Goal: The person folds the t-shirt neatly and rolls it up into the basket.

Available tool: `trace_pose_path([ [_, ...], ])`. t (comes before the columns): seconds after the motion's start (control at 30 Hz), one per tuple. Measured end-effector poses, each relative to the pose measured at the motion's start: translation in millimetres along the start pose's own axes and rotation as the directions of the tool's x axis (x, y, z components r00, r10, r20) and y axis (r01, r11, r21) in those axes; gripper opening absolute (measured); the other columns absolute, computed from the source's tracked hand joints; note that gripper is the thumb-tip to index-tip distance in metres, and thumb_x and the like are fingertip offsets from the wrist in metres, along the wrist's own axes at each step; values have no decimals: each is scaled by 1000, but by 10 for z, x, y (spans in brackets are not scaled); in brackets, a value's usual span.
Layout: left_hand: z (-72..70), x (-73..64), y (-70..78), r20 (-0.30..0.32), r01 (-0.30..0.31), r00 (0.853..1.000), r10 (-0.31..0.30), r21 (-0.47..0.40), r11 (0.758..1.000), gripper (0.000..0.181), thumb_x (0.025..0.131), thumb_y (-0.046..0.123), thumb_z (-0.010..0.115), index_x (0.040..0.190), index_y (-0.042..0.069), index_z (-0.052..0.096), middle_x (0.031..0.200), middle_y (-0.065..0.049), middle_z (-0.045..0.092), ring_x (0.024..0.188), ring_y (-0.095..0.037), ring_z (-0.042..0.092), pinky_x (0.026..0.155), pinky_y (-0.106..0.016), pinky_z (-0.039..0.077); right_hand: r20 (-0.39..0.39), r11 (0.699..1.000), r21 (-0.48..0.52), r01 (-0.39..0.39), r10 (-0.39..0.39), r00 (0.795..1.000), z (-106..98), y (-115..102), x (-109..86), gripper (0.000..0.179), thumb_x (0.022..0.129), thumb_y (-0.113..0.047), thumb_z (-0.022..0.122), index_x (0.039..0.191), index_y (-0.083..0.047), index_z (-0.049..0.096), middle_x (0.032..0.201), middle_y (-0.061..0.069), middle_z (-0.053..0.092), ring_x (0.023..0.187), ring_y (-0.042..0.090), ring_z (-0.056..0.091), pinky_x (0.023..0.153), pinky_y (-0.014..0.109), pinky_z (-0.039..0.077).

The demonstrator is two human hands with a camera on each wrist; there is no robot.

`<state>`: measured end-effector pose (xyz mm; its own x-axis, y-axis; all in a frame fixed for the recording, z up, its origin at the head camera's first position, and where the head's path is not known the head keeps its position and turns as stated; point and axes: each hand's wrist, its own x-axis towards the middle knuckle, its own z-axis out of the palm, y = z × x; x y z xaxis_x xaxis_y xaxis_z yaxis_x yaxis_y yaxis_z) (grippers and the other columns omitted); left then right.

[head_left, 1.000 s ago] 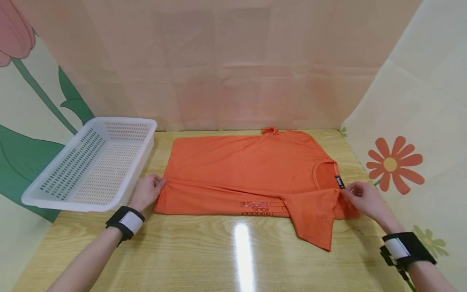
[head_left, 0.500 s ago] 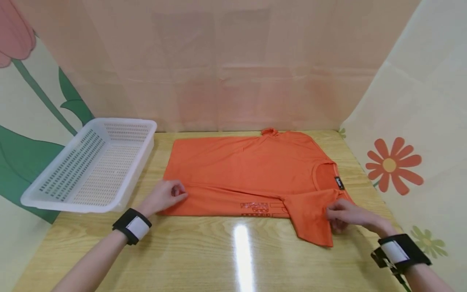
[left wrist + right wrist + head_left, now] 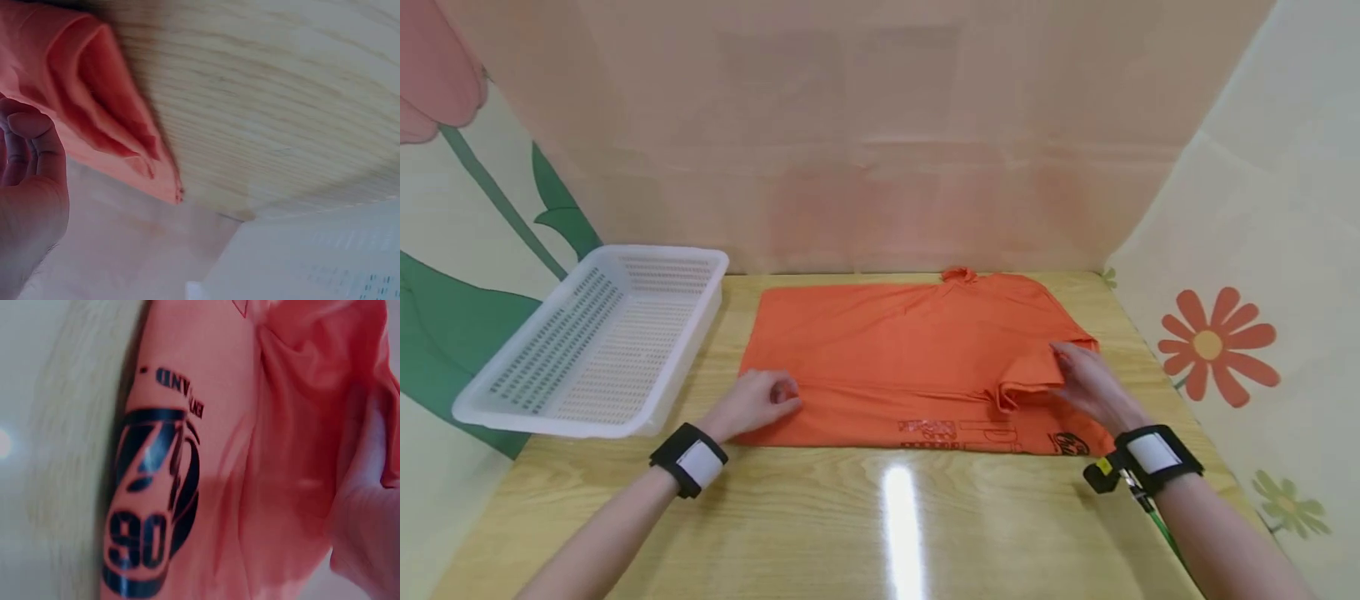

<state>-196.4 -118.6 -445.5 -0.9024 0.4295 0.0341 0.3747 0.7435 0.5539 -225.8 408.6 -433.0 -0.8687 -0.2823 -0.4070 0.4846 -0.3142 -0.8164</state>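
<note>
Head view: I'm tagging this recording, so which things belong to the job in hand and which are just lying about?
Belong to the job:
orange shirt, partly folded
left hand, over the shirt's left end
right hand, at the sleeve

Just lying about:
white basket, left of the shirt, touched by neither hand
flower-print backdrop, only surroundings

On table (image 3: 805, 517): basket (image 3: 625, 350), far left corner; shirt (image 3: 887, 358), right of basket, along far edge, reaching near right edge. Left hand (image 3: 756, 404) at shirt's left end; right hand (image 3: 1093, 383) at its right end. Behind far edge: backdrop (image 3: 865, 142).
</note>
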Motion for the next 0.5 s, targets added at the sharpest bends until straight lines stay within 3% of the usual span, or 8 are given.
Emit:
trace_pose_path([
  [0.07,25,61,74,5,-12,1000,12,-3,1000,12,90,23,76,90,14,69,68,7,59,61,-3,50,59,-20,42,88,996,92,16,-24,996,-34,24,24,26,111,-26,36,121,-18,59,116,-2,59,100,15,66,94,36,57],
  [0.17,79,179,219,26,-27,999,28,-22,999,10,91,23,75,91,14,69,68,6,60,61,-4,51,59,-20,42,245,982,175,69,-111,963,-98,68,48,34,112,-20,24,133,-17,52,133,2,60,116,25,68,104,43,52],
  [0.23,136,273,333,46,-48,998,50,-31,998,9,92,22,74,92,15,69,69,6,60,61,-4,51,58,-20,42,299,977,121,178,-207,932,-142,96,51,38,112,-17,20,140,-15,46,137,4,63,123,27,66,105,41,51],
  [0.3,211,379,465,68,-70,995,72,-39,997,8,93,23,73,95,16,70,70,6,60,62,-5,51,59,-20,42,270,949,-5,316,-303,914,-181,124,55,35,111,-11,26,139,-12,48,131,1,68,116,22,70,98,36,55],
  [0.33,255,434,533,79,-86,993,90,-43,995,9,93,24,72,96,16,70,72,5,61,63,-6,52,59,-21,42,227,915,-132,382,-348,910,-206,137,57,33,110,-9,31,137,-12,51,126,-2,70,110,19,72,93,33,58],
  [0.37,298,488,606,93,-106,990,110,-50,993,10,94,24,71,99,15,70,74,5,62,65,-6,53,61,-21,44,172,857,-294,422,-387,906,-234,148,59,31,109,-9,37,135,-10,53,120,-5,71,103,15,73,86,30,59],
  [0.43,393,598,754,119,-138,982,145,-62,988,14,96,24,69,104,13,70,79,4,64,71,-7,55,65,-22,46,77,693,-594,408,-456,887,-276,167,55,27,106,-10,48,130,-5,57,112,-5,71,88,10,71,74,26,59],
  [0.5,481,707,894,144,-162,975,172,-74,984,18,97,25,67,109,12,70,85,3,66,75,-8,58,69,-22,48,25,501,-805,316,-504,863,-319,173,57,26,103,-11,55,126,-1,60,109,3,69,80,5,65,66,23,55],
])
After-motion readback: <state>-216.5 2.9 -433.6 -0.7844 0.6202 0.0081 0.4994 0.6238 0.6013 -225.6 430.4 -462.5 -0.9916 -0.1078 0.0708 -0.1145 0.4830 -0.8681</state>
